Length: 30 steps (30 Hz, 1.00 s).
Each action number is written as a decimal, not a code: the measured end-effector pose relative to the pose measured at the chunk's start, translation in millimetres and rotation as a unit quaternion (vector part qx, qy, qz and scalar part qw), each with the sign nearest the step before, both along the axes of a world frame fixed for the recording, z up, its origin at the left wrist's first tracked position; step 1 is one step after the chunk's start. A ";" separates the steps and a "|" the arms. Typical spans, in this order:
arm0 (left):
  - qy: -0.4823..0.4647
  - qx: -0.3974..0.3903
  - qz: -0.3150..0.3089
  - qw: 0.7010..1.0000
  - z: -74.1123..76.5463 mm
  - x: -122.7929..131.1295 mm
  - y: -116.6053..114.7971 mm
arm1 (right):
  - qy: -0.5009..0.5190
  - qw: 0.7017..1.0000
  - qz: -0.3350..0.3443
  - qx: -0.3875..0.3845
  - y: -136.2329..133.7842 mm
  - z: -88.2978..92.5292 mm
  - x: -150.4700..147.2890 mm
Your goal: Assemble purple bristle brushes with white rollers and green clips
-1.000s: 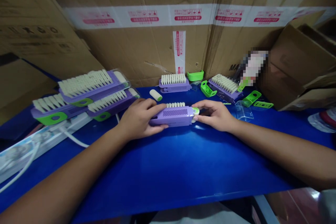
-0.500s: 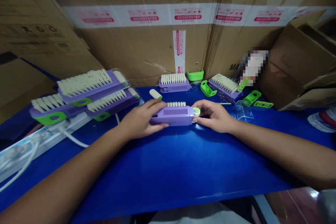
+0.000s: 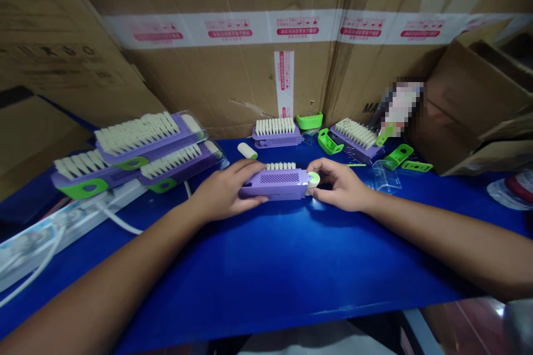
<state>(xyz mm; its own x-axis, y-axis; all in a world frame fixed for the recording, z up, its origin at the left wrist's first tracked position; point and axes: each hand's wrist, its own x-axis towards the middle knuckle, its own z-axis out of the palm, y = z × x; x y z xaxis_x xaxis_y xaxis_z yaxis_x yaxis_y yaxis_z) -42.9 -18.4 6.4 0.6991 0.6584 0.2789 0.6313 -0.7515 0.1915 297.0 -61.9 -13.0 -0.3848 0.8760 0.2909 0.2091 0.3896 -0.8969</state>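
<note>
A purple brush (image 3: 277,184) with a slotted side and pale bristles along its far edge lies in front of me on the blue table. My left hand (image 3: 225,189) is closed round its left end, thumb on the near side. At its right end, my right hand (image 3: 339,184) pinches a small white roller (image 3: 313,179) with a light green end, between thumb and fingers. The roller meets the brush's right end; whether it is fixed there I cannot tell. A second white roller (image 3: 247,150) with a green end lies just behind the brush.
Several purple brushes (image 3: 137,133) are stacked at left on a white power strip (image 3: 120,194). Further brushes (image 3: 277,132) stand at the back. Green plastic parts (image 3: 330,141) and a clear plastic piece (image 3: 385,176) lie at right. Cardboard boxes (image 3: 233,77) wall off the far side.
My right hand has turned the white roller slightly, so its green end faces more toward me. My left hand keeps its hold on the brush. The view shifted a little.
</note>
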 end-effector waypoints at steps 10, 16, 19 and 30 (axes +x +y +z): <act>-0.062 -0.046 0.021 0.997 -4.6 2.4 6.3 | 0.000 1.000 -0.009 -0.008 1.0 1.9 -1.1; -0.071 -0.075 0.017 0.995 -7.6 3.2 11.9 | -0.028 0.997 -0.064 0.030 3.9 0.8 -2.7; -0.066 -0.075 0.014 0.995 -7.0 4.8 13.1 | -0.037 0.996 -0.074 0.037 7.3 0.7 -2.8; -0.180 -0.253 -0.033 0.950 -14.4 -2.9 30.6 | 0.000 0.998 -0.070 0.007 22.5 -0.4 -1.6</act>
<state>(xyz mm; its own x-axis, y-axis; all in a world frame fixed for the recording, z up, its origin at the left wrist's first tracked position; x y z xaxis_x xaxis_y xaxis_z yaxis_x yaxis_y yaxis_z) -45.8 12.2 -8.0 0.6626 0.7303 0.1660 0.4121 -0.5406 0.7335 295.4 -39.3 -13.4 -0.2586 0.9168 0.3043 0.2623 0.3698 -0.8913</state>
